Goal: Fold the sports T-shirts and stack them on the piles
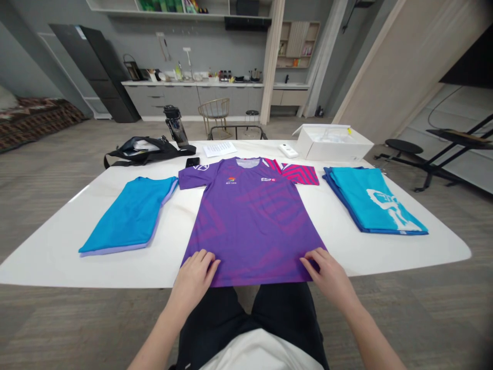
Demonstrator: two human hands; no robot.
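Flat, unclenched on hem of purple patterned jersey (250,226): left hand (194,282), right hand (327,275). Past right hand: open white cardboard box (339,151) holding clear plastic wrap (329,136).

The purple sports jersey (250,226) is showing a smooth, thin synthetic knit with a faint sheen, the white table (54,262) is gleaming with a glossy finish, and the wood-look floor (46,205) is appearing matt and finely grained.
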